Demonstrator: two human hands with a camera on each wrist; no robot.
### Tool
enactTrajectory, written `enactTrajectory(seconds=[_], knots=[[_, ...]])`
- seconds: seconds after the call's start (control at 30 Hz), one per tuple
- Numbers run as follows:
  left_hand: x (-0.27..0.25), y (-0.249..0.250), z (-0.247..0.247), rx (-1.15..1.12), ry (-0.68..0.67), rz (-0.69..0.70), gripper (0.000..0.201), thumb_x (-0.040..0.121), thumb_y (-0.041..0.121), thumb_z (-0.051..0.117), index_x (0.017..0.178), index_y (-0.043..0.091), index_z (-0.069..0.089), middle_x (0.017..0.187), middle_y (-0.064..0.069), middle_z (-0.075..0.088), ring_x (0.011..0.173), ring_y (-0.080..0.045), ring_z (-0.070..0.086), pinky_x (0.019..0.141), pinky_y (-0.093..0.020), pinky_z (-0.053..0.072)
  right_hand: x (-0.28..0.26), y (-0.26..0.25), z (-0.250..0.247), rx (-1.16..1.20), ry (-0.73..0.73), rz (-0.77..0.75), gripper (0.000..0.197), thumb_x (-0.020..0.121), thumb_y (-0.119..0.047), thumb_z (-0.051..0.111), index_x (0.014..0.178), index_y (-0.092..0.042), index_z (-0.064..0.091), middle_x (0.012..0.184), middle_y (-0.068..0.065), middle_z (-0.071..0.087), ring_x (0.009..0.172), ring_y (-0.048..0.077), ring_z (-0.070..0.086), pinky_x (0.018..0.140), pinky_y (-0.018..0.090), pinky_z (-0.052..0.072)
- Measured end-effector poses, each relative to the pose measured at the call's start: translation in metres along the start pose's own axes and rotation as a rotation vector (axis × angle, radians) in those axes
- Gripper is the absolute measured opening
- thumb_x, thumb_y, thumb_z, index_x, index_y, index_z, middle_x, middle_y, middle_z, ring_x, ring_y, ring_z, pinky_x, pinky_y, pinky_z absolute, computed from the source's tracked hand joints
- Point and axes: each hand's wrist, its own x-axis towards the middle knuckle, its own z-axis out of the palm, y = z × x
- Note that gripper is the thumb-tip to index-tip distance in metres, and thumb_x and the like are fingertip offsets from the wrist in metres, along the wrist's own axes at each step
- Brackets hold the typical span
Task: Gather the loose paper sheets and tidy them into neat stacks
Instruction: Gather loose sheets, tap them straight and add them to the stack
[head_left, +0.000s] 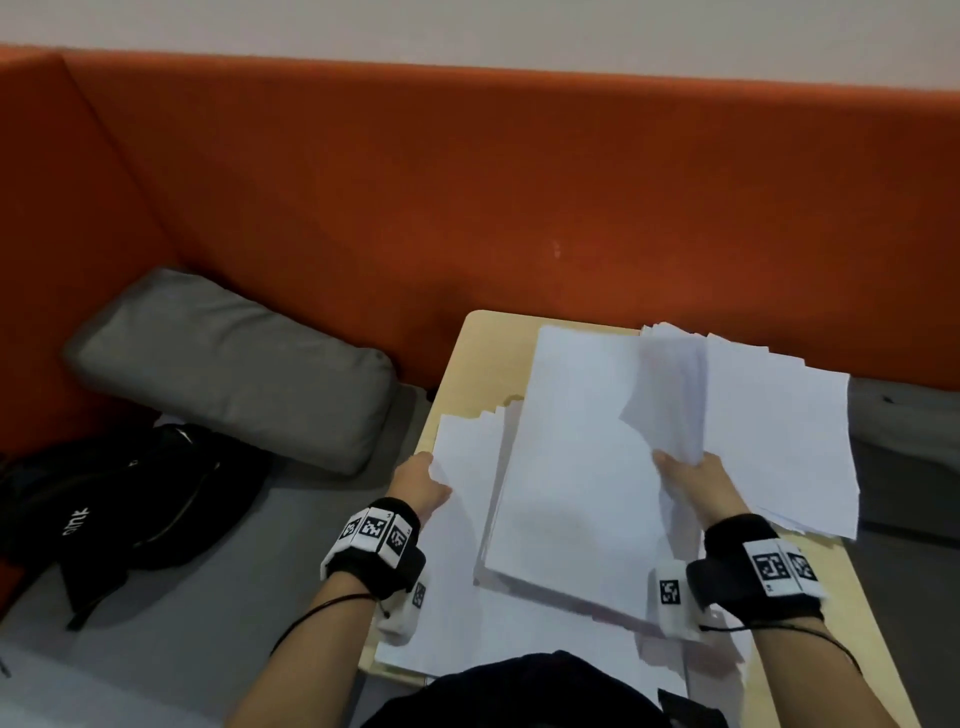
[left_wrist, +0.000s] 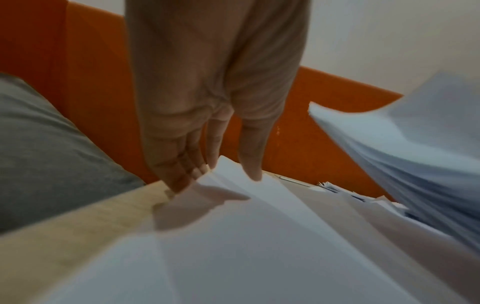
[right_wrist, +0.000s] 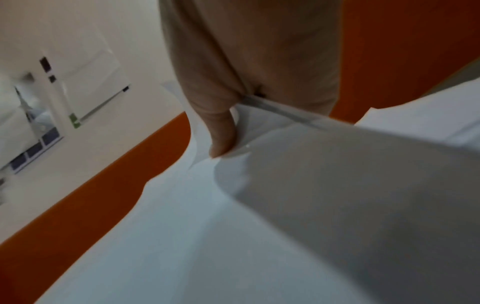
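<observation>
Two hands work over white paper that covers most of a small pale wooden table in the lower right of the head view. The left hand, at lower centre, lies at the left edge of a fanned batch of loose sheets; in the left wrist view its fingers run nearly straight down beside the sheet edges with the thumb resting on top of the paper, so the hand touches the sheets rather than closing round them. The right hand, right of centre, has hold of a bent sheaf of paper raised off the table; the right wrist view shows the thumb pressed on the top sheet and the paper's edge drawn into the palm, the other fingers hidden beneath. Between the hands lies a large squared stack, and a looser spread of sheets fans out toward the right edge of the frame. More sheets lie along the near table edge at bottom centre.

An orange upholstered backrest fills the upper half of the frame. A grey cushion sits at middle left, with a black bag below it at lower left.
</observation>
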Motion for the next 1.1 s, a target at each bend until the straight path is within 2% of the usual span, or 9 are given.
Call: enactTrajectory(seconds=[0.07,0.17,0.3,0.37,0.53,0.67,0.77,0.9,1.1], knots=[[0.008,-0.003,0.005,-0.030,0.043,-0.013,0.031,0.075,-0.006,0.055,0.106,-0.004,0.053,0.116,-0.009,0.060,0.100,-0.022,0.060,0.087,-0.037,0.053,-0.001,0.017,0.012,-0.117,-0.074,0.053,0.034,0.090,-0.013,0.059,0.114,0.010,0.052,0.081,0.014,0.055,0.071,0.024,0.051,0.062,0.031,0.039],[0.011,-0.004,0.010,-0.035,0.085,-0.006,0.035,0.077,-0.010,0.056,0.110,-0.001,0.054,0.114,-0.015,0.061,0.100,-0.030,0.062,0.087,-0.045,0.054,-0.001,0.034,0.031,-0.308,-0.162,0.117,0.038,0.091,-0.013,0.056,0.120,0.011,0.050,0.108,0.022,0.059,0.093,0.030,0.055,0.077,0.030,0.037],[0.008,-0.003,0.006,0.082,0.101,0.063,0.036,0.080,-0.009,0.055,0.115,0.001,0.057,0.112,-0.016,0.060,0.104,-0.034,0.059,0.089,-0.045,0.052,-0.001,0.035,0.039,-0.396,-0.182,0.150,0.038,0.091,-0.011,0.053,0.123,0.008,0.050,0.123,0.023,0.057,0.108,0.034,0.054,0.079,0.028,0.034],[0.006,-0.002,0.005,0.154,0.099,0.090,0.034,0.082,-0.006,0.053,0.116,0.002,0.058,0.114,-0.016,0.056,0.105,-0.035,0.057,0.090,-0.045,0.051,0.000,0.034,0.040,-0.422,-0.177,0.152,0.036,0.091,-0.010,0.053,0.122,0.008,0.050,0.123,0.023,0.057,0.111,0.035,0.054,0.078,0.028,0.035],[0.000,0.005,0.009,0.305,0.059,0.104,0.029,0.090,0.001,0.048,0.119,-0.002,0.051,0.124,-0.019,0.046,0.111,-0.034,0.051,0.097,-0.041,0.046,-0.001,0.034,0.041,-0.448,-0.176,0.142,0.034,0.090,-0.010,0.052,0.119,0.009,0.053,0.113,0.021,0.059,0.091,0.026,0.049,0.077,0.028,0.035],[-0.002,0.005,0.011,0.356,0.037,0.100,0.027,0.092,0.004,0.047,0.118,-0.002,0.047,0.126,-0.018,0.043,0.114,-0.031,0.048,0.097,-0.038,0.044,-0.002,0.034,0.041,-0.455,-0.175,0.142,0.032,0.091,-0.010,0.052,0.117,0.009,0.054,0.099,0.015,0.054,0.089,0.025,0.048,0.076,0.027,0.034],[-0.004,0.004,0.013,0.400,0.043,0.112,0.027,0.093,0.007,0.047,0.118,-0.001,0.045,0.130,-0.017,0.041,0.118,-0.030,0.044,0.098,-0.038,0.043,-0.002,0.033,0.041,-0.455,-0.173,0.142,0.033,0.091,-0.010,0.052,0.118,0.009,0.053,0.102,0.018,0.057,0.094,0.030,0.052,0.076,0.027,0.034],[-0.006,0.003,0.014,0.493,0.037,0.132,0.042,0.095,0.013,0.046,0.132,-0.001,0.034,0.144,-0.015,0.027,0.130,-0.030,0.029,0.105,-0.036,0.036,-0.001,0.034,0.042,-0.455,-0.165,0.139,0.033,0.091,-0.010,0.052,0.118,0.008,0.053,0.118,0.024,0.059,0.091,0.027,0.050,0.076,0.027,0.034],[-0.013,0.002,0.017,0.528,-0.010,0.124,0.065,0.097,0.021,0.046,0.144,-0.004,0.009,0.150,-0.016,0.018,0.138,-0.029,0.017,0.110,-0.036,0.027,0.002,0.036,0.042,-0.441,-0.169,0.141,0.021,0.090,-0.009,0.052,0.107,0.003,0.055,0.098,0.014,0.054,0.089,0.025,0.048,0.076,0.028,0.034]])
